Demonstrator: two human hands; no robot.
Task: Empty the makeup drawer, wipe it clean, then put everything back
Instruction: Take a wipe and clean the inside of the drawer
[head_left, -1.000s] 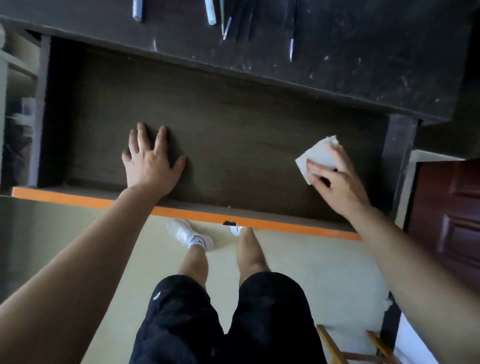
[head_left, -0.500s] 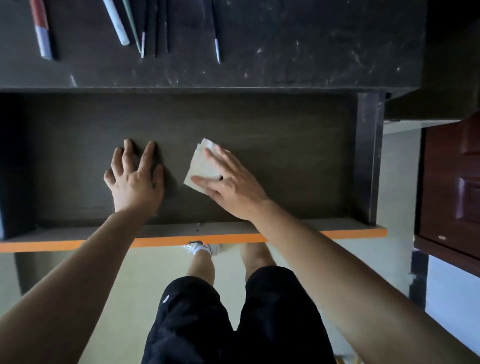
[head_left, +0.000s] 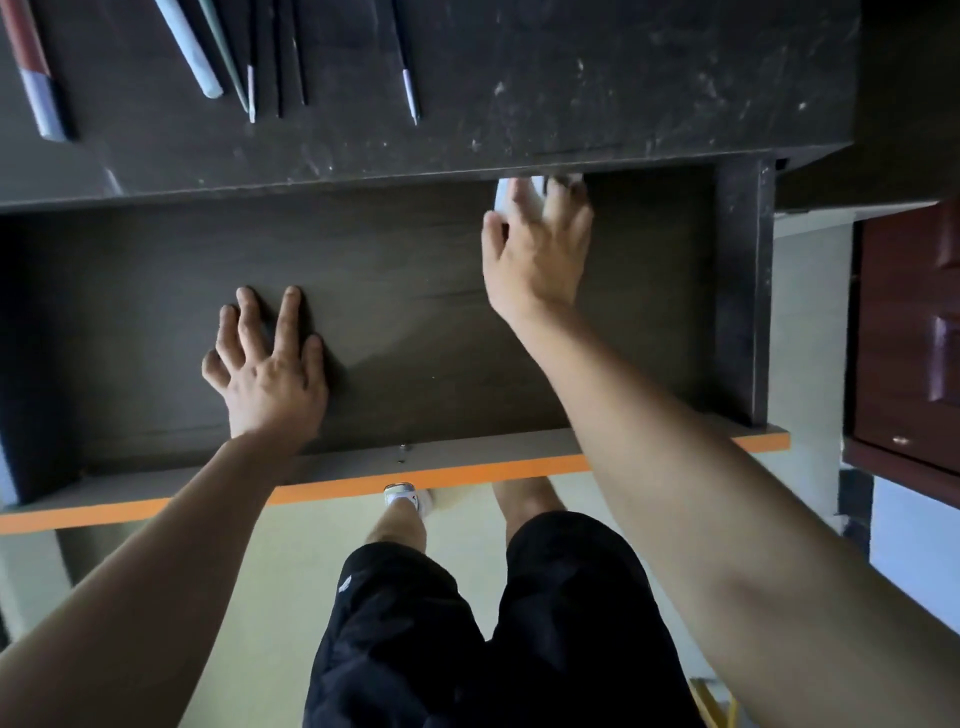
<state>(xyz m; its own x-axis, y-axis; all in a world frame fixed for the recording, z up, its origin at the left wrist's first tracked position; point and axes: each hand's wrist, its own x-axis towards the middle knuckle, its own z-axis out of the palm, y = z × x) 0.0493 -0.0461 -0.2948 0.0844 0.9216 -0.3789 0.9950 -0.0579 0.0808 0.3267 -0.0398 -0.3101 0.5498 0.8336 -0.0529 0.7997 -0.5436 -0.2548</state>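
The dark wooden drawer is pulled out, its floor bare, with an orange front edge. My left hand lies flat on the drawer floor at the near left, fingers spread. My right hand reaches to the drawer's back right, pressing a white wipe against the floor under the desk top's edge. Most of the wipe is hidden beneath my fingers. Several makeup pencils and brushes lie on the dark desk top above the drawer.
A red and silver tube lies at the desk's far left. A single thin pencil lies apart from the others. A brown panelled door stands to the right. My legs and a white shoe are below the drawer.
My right hand slid the wipe from the right side to the drawer's middle, then up to the back right. My left hand stayed flat on the floor.
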